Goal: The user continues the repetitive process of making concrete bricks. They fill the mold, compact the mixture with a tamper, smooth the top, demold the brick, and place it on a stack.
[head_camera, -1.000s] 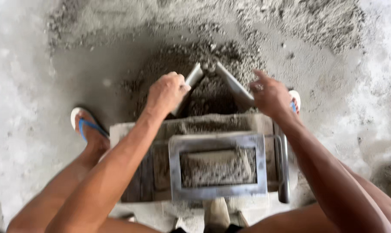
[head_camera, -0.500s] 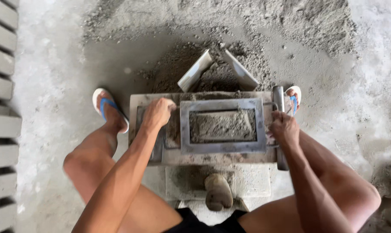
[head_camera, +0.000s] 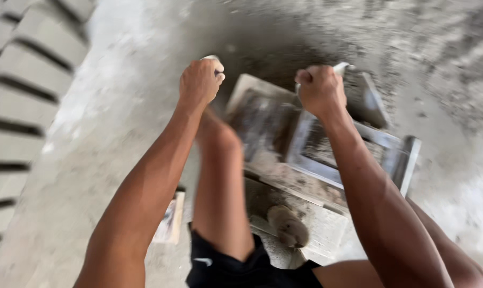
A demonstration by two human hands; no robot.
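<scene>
Head view, blurred: your L hand [head_camera: 200,81] & R hand [head_camera: 320,89] are both clenched on pale handles, raised above the metal block mould [head_camera: 327,144] w/ grey mix inside, which sits on the concrete floor [head_camera: 108,160] betw your legs, finished blocks [head_camera: 23,80] stacked at left.

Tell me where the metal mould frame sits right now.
In the head view the metal mould frame lies right of centre, tilted, just below the right hand and right of the person's left knee, with the dark mortar pile behind it.
</scene>
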